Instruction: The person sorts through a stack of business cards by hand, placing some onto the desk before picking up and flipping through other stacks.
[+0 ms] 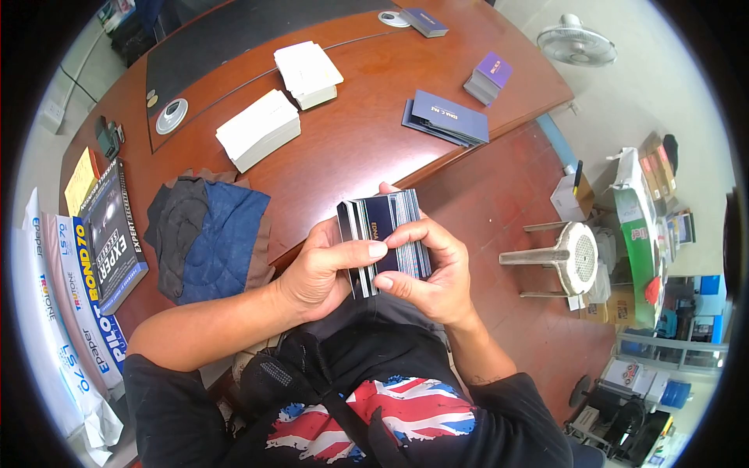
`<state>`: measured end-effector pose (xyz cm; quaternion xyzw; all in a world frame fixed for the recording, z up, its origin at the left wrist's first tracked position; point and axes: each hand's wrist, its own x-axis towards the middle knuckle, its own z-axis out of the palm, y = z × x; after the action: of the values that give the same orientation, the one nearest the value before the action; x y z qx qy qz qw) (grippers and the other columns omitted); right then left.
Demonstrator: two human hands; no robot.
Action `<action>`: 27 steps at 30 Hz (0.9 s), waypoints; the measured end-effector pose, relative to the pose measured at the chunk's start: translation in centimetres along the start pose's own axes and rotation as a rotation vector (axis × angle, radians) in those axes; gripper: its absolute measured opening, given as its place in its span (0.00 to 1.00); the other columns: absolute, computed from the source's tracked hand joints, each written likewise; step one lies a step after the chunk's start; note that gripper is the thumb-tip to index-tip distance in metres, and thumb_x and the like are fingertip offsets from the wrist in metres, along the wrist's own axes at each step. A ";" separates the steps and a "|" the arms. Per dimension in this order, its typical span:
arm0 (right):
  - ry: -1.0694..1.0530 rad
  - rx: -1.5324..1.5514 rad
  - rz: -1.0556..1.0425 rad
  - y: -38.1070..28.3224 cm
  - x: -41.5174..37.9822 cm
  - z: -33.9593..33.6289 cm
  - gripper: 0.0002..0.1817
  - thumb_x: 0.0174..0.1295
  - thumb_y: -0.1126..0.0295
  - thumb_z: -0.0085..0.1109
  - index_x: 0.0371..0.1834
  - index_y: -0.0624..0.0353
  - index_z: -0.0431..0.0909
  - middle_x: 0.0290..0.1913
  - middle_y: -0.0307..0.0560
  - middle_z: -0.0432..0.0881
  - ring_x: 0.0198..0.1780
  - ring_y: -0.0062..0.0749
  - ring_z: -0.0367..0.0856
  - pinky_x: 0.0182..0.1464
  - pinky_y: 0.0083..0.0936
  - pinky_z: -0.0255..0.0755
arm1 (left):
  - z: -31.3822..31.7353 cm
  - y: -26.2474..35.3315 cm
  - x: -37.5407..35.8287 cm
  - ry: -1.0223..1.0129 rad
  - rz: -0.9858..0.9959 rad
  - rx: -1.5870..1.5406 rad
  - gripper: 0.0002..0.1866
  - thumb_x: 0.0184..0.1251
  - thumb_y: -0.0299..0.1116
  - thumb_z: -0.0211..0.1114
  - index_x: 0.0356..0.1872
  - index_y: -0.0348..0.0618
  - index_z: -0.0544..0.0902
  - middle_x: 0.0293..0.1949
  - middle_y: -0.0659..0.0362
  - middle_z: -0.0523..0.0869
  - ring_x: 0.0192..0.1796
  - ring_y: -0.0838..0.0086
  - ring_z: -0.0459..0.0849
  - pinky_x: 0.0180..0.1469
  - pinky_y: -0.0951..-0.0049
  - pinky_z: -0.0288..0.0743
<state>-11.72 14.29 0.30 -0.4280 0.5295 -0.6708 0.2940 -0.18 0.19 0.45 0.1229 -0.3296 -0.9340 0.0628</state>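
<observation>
A thick stack of dark-faced business cards [380,212] is held between both hands in front of my chest. Part of the stack is fanned apart, showing white and dark edges and a printed face with "EDNA". My left hand [321,265] grips the left side, its thumb lying across the cards. On the right side, my right hand [438,274] is closed around the stack, with its thumb and index finger at the front face. Some fingers are hidden behind the cards.
On the wooden table [374,117] stand white card stacks [261,129], dark blue cards [451,117] and a purple-topped stack [491,74]. Folded cloths [214,234], a book [115,234] and paper packs [86,296] lie left. Right are a stool [573,257] and a fan [576,43].
</observation>
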 end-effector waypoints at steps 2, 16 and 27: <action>0.001 -0.004 -0.001 0.0 0.0 0.1 0.18 0.53 0.76 0.79 0.46 0.60 0.82 0.71 0.67 0.72 0.77 0.45 0.65 0.71 0.35 0.62 | -0.1 -0.2 0.0 0.011 0.007 0.002 0.31 0.60 0.31 0.69 0.65 0.34 0.73 0.58 0.52 0.82 0.62 0.64 0.82 0.69 0.61 0.74; 0.049 0.113 -0.025 0.4 -0.1 -0.2 0.13 0.57 0.81 0.67 0.45 0.61 0.82 0.71 0.69 0.72 0.78 0.48 0.65 0.72 0.37 0.59 | -0.7 -0.2 -0.3 -0.012 -0.009 -0.032 0.23 0.65 0.28 0.70 0.61 0.38 0.78 0.53 0.58 0.85 0.56 0.74 0.83 0.63 0.70 0.74; -0.019 -0.099 -0.045 0.0 0.0 0.0 0.18 0.50 0.74 0.81 0.43 0.61 0.82 0.68 0.68 0.75 0.77 0.48 0.66 0.71 0.37 0.62 | 0.2 0.2 -0.1 -0.029 -0.003 -0.015 0.28 0.62 0.29 0.69 0.64 0.36 0.74 0.58 0.53 0.82 0.63 0.66 0.81 0.70 0.62 0.71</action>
<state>-11.77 14.28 0.35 -0.4603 0.5494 -0.6461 0.2624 -0.14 0.18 0.73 0.1096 -0.3234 -0.9381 0.0575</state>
